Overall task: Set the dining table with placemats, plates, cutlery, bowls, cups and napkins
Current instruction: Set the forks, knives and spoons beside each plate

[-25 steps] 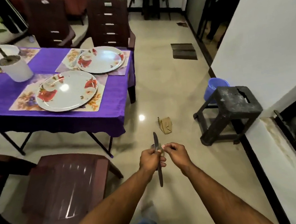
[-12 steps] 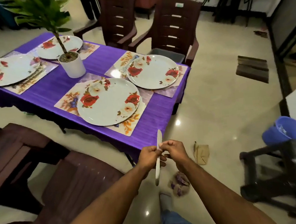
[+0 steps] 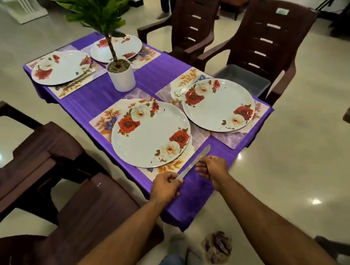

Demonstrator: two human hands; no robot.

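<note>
Head view: both hands over the near corner of the table (image 3: 193,196), purple cloth. Left hand (image 3: 166,186) pinches the handle end of a knife (image 3: 194,162); right hand (image 3: 212,168) has fingers curled round its middle. Blade tip points up-right, hanging over the edge of the nearest placemat (image 3: 102,123), just beside the nearest plate (image 3: 150,134). Can't tell if the knife touches the mat yet; looks just above it.

Progress, judged from layout:
- Placemats: four down, one per seat. Done.
- Plates: four floral plates, one on each mat. Done.
- Cutlery: started. Something metallic lies on the mat at the upper left rim of the right plate (image 3: 218,106), probably cutlery, too blurred to name. Something thin beside the far left plate (image 3: 61,67) too, unclear. Knife in hand looks like the first piece for the near seat.
- Bowls, cups, napkins: none visible on the table.

Roughly a third through. Potted plant (image 3: 121,77) sits mid-table, clear of all four settings. Chairs (image 3: 268,44) pulled close on both sides; a grey bin sits on the seat of the near right one.
</note>
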